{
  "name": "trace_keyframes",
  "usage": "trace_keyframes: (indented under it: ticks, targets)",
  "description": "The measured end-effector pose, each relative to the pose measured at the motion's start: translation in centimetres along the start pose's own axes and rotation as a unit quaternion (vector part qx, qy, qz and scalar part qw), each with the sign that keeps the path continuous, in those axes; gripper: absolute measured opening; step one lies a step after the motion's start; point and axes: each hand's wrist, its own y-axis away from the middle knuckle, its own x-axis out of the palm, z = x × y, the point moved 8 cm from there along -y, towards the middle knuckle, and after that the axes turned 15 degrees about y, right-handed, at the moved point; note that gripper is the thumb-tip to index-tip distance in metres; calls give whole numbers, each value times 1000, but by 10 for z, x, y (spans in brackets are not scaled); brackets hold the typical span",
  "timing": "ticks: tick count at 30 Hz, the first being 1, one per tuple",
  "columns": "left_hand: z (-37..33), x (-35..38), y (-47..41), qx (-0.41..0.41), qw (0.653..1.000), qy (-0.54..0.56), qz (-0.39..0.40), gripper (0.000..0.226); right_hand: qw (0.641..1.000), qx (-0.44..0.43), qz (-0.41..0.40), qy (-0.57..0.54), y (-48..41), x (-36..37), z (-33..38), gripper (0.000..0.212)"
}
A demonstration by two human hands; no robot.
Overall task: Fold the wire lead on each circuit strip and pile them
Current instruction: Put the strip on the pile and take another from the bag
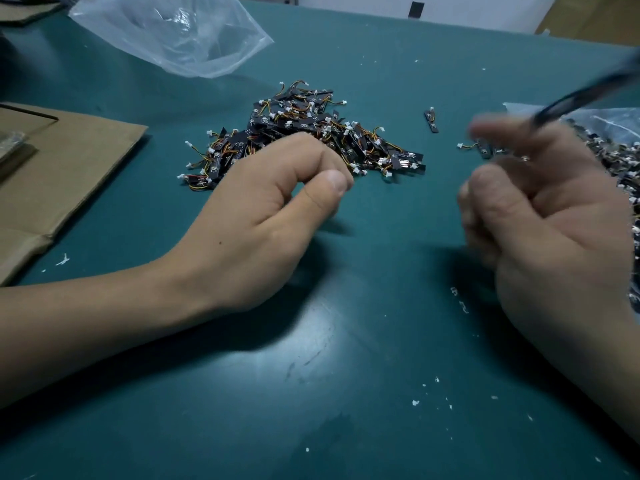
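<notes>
Green table (pixel 346 341): pile of strips (pixel 304 133) at centre.
Left hand (pixel 270 216): just before the pile, fingers curled, thumb on forefinger, nothing visible inside.
Right hand (pixel 540 209): blurred, raised, pinching one black strip (pixel 588 95).
Clear bag (pixel 173 32): far left.

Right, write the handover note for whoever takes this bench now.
Left hand: fingers curled, thumb on forefinger, nothing visible in it, at the near edge of the pile of circuit strips.
Right hand: motion-blurred, pinching one circuit strip.
Done: the big pile mid-table.
Left: the heap of strips on plastic at the right edge, and probably two loose strips between the heaps.
</notes>
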Motion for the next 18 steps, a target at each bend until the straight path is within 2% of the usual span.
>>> trace_keyframes:
  ticks: [2, 5, 7, 9, 12, 14, 16, 18]
  targets:
    - [3, 3, 0, -15, 1000, 2, 13, 25, 999, 8, 26, 39, -1, 6, -3, 27]
    - [5, 6, 1, -10, 999, -21, 28, 36, 961, -70, 147, 224, 8, 31, 5, 12]
    - [8, 7, 1, -16, 998, -48, 31, 35, 930, -110, 184, 300, 14, 41, 11, 11]
    - [11, 7, -1, -23, 996, -82, 33, 31, 926, -122, 184, 305, 14, 42, 14, 10]
    - [14, 6, -3, -27, 995, -92, 32, 23, 945, -103, 173, 259, 11, 36, 14, 17]
    - [17, 5, -1, -44, 994, -103, 18, 26, 945, -96, 184, 253, 11, 38, 13, 29]
    - [21, 3, 2, -79, 979, -187, 1, 34, 942, -96, 192, 259, 11, 40, 13, 41]
    - [29, 7, 5, -126, 952, -277, 23, 52, 939, -94, 196, 267, 12, 41, 12, 49]
